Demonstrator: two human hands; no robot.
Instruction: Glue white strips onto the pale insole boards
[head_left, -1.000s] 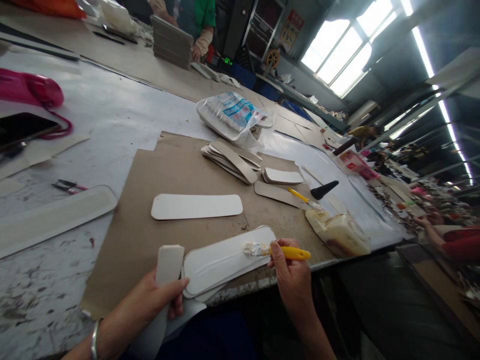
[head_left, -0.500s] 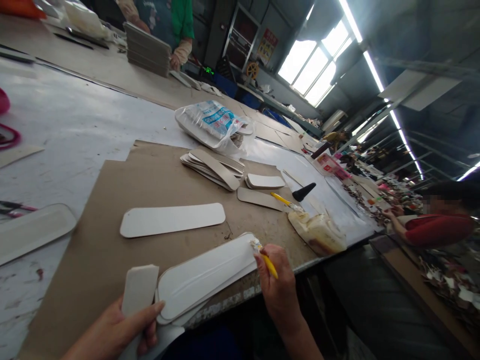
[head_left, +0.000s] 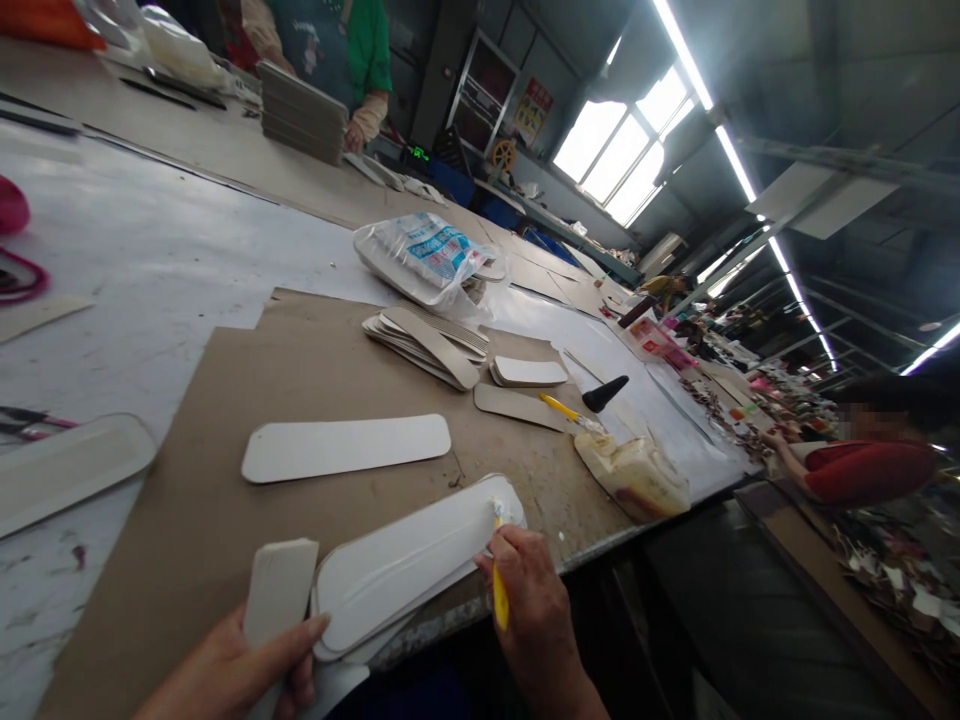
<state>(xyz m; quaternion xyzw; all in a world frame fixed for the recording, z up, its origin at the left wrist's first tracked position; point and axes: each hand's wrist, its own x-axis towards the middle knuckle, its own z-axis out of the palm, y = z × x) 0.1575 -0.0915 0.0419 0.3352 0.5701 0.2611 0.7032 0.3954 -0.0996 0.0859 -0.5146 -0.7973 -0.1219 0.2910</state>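
Observation:
My right hand grips a yellow-handled brush, its bristles touching the right end of a long white rounded strip. A thin wet-looking streak runs along that strip. Beneath it lie more strips, slightly fanned at the table edge. My left hand is closed at the strip's left end, thumb on its corner. Between its thumb and fingers stands a shorter cream-white piece; how far down it reaches is hidden. Another white strip lies flat just beyond, on the brown cardboard sheet.
Behind are a pile of strips, a plastic bag and a short stack. At right sit a second yellow brush, a black cone-shaped object and a glue-stained container. Co-workers stand at far left and right.
My right hand has moved the brush a little left and toward me, and its handle now points more straight down. My left hand keeps its hold.

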